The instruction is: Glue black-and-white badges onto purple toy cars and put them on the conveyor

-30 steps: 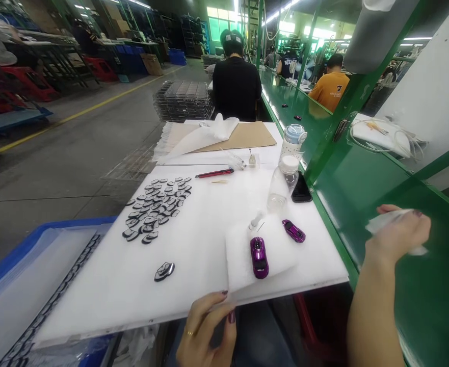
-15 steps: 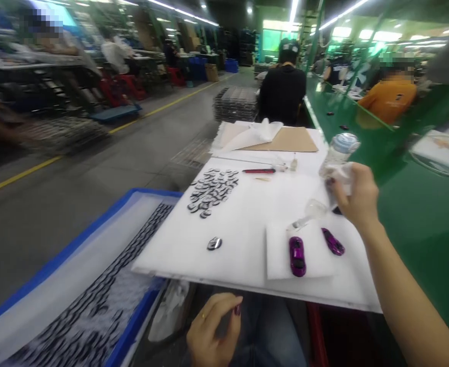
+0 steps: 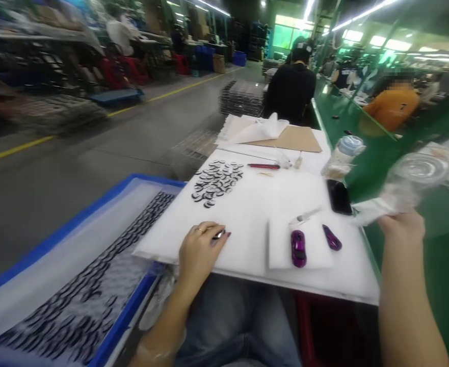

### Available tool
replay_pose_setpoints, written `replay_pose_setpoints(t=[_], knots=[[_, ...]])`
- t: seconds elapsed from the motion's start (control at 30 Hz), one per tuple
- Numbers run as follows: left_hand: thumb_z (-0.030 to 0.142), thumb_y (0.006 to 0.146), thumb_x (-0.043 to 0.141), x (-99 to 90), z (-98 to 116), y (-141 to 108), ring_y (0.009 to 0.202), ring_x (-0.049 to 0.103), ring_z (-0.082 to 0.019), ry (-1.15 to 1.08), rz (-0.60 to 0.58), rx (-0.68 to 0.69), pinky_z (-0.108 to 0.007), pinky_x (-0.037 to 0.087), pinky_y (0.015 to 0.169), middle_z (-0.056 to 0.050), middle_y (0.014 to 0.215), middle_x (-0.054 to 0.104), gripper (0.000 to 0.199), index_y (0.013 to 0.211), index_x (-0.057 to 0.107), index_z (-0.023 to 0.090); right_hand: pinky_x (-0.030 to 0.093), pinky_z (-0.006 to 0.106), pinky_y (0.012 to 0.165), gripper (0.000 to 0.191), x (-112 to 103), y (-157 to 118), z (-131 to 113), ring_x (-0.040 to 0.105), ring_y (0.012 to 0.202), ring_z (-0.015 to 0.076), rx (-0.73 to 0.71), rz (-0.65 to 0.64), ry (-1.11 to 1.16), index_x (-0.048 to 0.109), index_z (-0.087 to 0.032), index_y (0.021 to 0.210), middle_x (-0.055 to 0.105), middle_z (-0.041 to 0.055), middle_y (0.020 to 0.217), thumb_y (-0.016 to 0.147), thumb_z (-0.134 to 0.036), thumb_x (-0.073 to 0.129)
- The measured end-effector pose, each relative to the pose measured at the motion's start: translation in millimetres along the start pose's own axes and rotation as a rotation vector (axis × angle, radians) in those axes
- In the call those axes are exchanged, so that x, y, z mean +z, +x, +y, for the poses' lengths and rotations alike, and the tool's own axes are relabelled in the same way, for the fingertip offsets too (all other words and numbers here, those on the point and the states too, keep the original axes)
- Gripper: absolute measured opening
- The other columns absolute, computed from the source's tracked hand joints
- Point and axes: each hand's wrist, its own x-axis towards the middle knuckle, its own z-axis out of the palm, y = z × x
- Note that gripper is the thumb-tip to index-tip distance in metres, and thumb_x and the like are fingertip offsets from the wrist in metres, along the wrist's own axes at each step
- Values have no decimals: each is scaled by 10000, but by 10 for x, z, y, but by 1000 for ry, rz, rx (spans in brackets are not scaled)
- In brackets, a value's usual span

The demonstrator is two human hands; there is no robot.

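My left hand (image 3: 198, 250) rests on the white table top (image 3: 258, 219), its fingers closed around a small silver-and-black piece (image 3: 218, 234). Out past the table's right edge, my right hand (image 3: 403, 224) is closed on a blurred, clear plastic container (image 3: 419, 171) with a ringed round end. White crumpled tissue (image 3: 375, 210) hangs beside that hand; most of its fingers are hidden. A purple toy car (image 3: 298, 248) stands on a white foam pad (image 3: 280, 255). To its right lies a smaller-looking purple car piece (image 3: 332, 238).
Several silver-and-black pieces (image 3: 216, 183) lie grouped at left. A red pen-like tool (image 3: 263, 166), phone (image 3: 339, 197), blue-capped bottle (image 3: 344, 153) and thin whitish tool (image 3: 304, 216) are also on the table. A blue-rimmed tray (image 3: 132, 178) holds rows of dark pieces. One person (image 3: 291, 86) sits ahead.
My left hand has come up from below the table edge onto the silver-and-black piece. My right hand has swung right, off the table, with the clear container; the phone now shows.
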Motion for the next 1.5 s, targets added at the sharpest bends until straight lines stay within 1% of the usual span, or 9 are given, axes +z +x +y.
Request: replay_pose_setpoints(t=[0.2,0.4,0.6,0.77,0.9,1.03,1.2,1.37,1.5], knots=[[395,915,587,61,-63,-23,904,621,-315,121,43,77,-430,512,799,-108,1032,734,283,1000,755,184,547,454,744,334,-59,-15,-45,618,769,222,327,50,152,613,-190,875,622,117,833,879,-290,294],[370,920,594,47,-47,-51,901,627,-319,143,82,108,-431,488,763,-106,997,752,240,947,764,203,553,429,770,329,-54,-25,-106,613,734,203,366,80,245,546,-206,878,589,92,807,863,-153,221],[251,935,560,50,129,-28,822,641,-236,-54,20,243,-375,501,757,-45,838,742,204,918,763,260,525,432,892,197,275,-98,-143,603,823,188,80,127,212,468,-213,950,555,64,894,953,-322,304],[269,899,583,61,301,46,783,670,-204,-208,-336,234,-341,538,737,1,780,725,153,970,717,249,410,482,1056,394,619,-302,-181,549,1144,268,-586,-407,-267,557,-187,1065,597,135,1154,839,-508,587],[337,905,588,56,287,48,810,657,-229,-70,-249,253,-355,532,717,-40,843,718,178,859,723,230,484,427,921,270,707,-325,-304,615,1004,236,-570,-555,-351,594,-201,968,662,95,1061,869,-450,561],[378,930,560,12,249,59,790,658,-223,-38,-295,325,-339,526,675,-37,836,729,234,918,752,246,471,325,782,188,511,-174,-619,584,818,169,-463,-299,-287,598,-188,709,627,41,860,813,-343,619],[393,941,529,8,229,108,786,668,-214,-44,-358,361,-340,539,698,-35,871,734,272,916,760,250,273,275,524,123,-1,-200,-876,349,548,124,-175,-77,-343,576,-193,676,404,-22,587,775,-226,510],[356,946,503,54,205,130,809,668,-221,-48,-359,392,-343,544,712,-38,871,728,273,903,748,244,258,297,546,204,-419,-736,-480,375,592,148,51,7,-585,474,-208,610,390,-11,574,787,-178,375],[339,953,475,76,197,163,797,659,-215,-66,-377,402,-328,546,678,-37,863,721,290,875,738,244,252,302,542,323,-692,-1188,-61,328,540,130,194,-100,-655,413,-209,515,343,-36,507,764,-333,578]])
